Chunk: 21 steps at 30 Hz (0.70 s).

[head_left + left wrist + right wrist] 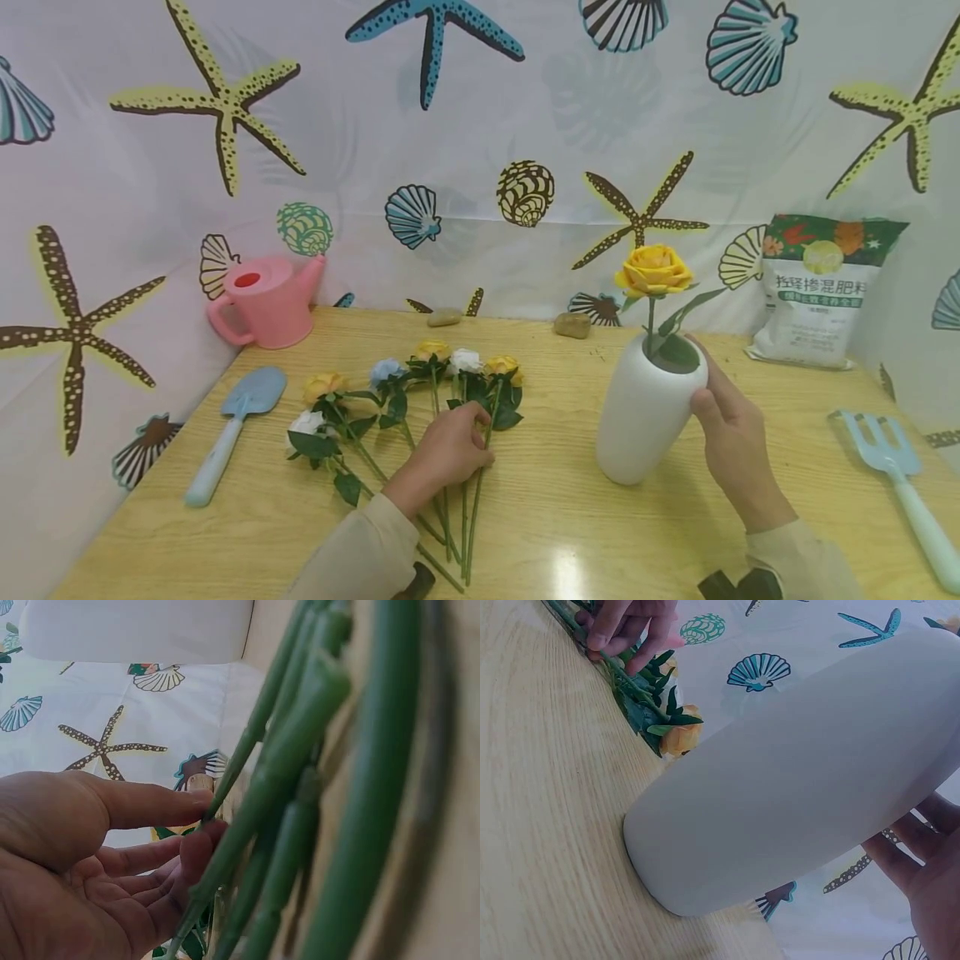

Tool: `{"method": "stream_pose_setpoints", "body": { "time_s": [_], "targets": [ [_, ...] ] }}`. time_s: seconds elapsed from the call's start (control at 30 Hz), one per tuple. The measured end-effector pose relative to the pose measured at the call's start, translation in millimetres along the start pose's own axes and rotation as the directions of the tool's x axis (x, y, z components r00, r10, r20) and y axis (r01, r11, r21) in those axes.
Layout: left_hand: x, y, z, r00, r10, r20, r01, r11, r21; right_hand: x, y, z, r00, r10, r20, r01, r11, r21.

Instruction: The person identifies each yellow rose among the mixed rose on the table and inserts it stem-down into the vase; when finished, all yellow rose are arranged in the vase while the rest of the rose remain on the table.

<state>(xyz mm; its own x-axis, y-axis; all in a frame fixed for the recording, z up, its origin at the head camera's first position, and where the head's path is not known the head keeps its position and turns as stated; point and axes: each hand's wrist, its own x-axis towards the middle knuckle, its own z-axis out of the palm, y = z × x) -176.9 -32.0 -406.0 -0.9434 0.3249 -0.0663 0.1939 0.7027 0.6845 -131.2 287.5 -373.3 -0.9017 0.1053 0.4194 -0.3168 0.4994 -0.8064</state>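
1. Green rose stems (pixel 300 795) lay on the worktop (pixel 562 517), pinched by the left grip (pixel 450 450).
2. Right grip (pixel 731 433) curled around the tilted white vase (pixel 645 417), which held a yellow rose (pixel 654 271) above it.

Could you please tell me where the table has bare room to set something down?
Bare wood lies between the white vase and the blue fork, and along the near edge between the two sleeves. It is crowded where the left hand rests on the loose flowers, beside the blue trowel.
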Motion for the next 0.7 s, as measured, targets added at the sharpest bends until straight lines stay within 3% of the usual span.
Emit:
{"method": "stream_pose_setpoints", "body": {
  "time_s": [0.23, 0.37, 0.47, 0.57, 0.7],
  "targets": [
    [-0.1, 2.9, -4.6, 1.000, -0.007, -0.001, 0.007, 0.995, -0.098, 0.0, -2.6, 0.1, 1.000, -0.001, -0.001, 0.001, 1.000, -0.004],
    [0.3, 9.9, -12.5, 0.998, -0.010, -0.057, -0.006, 0.963, -0.269, 0.3, -2.5, -0.3, 1.000, -0.005, 0.001, 0.005, 1.000, -0.001],
    [1.0, 19.3, -19.0, 0.990, -0.018, -0.142, -0.050, 0.885, -0.462, 0.7, -1.5, -0.9, 1.000, -0.010, 0.001, 0.010, 1.000, 0.009],
    [1.0, 33.4, -24.8, 0.970, -0.046, -0.240, -0.121, 0.763, -0.635, 0.9, -1.1, -0.9, 1.000, -0.012, 0.001, 0.012, 1.000, 0.018],
    [1.6, 57.1, -30.7, 0.935, -0.051, -0.351, -0.253, 0.598, -0.760, 0.7, -1.5, -0.6, 1.000, -0.008, 0.001, 0.008, 1.000, 0.016]
  ]
}}
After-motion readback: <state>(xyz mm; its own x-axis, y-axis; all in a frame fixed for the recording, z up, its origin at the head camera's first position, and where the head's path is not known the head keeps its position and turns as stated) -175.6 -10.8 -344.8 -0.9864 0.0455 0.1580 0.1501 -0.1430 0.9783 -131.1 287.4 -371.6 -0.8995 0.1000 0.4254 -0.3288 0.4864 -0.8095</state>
